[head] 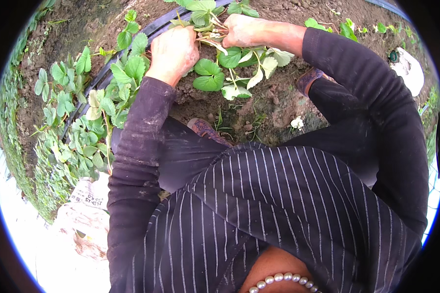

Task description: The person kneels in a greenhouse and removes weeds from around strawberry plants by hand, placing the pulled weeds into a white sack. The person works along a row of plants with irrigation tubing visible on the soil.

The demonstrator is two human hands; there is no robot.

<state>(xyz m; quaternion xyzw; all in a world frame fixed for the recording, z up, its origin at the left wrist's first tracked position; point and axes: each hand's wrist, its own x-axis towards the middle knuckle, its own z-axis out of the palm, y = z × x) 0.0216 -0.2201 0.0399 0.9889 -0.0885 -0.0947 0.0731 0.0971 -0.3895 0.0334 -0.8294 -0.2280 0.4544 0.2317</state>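
Note:
My left hand (pixel 174 55) is curled into a fist at the edge of a strawberry plant, its fingers closed around stems. My right hand (pixel 244 31) grips a bunch of strawberry stems (pixel 212 36) a short way to the right. The stems bridge the small gap between the two fists. Below my right hand hang green strawberry leaves (pixel 209 75), some turned with their pale undersides up. Another strawberry plant (pixel 128 71) grows beside my left wrist. My fingertips are hidden in both hands.
Black irrigation tubing (pixel 91 88) curves through the row, close behind my left hand. A white plastic jug (pixel 409 71) lies at the right. A white sack (pixel 90 192) bearing print is at lower left. My shoes (pixel 207 131) rest on bare soil (pixel 275 99).

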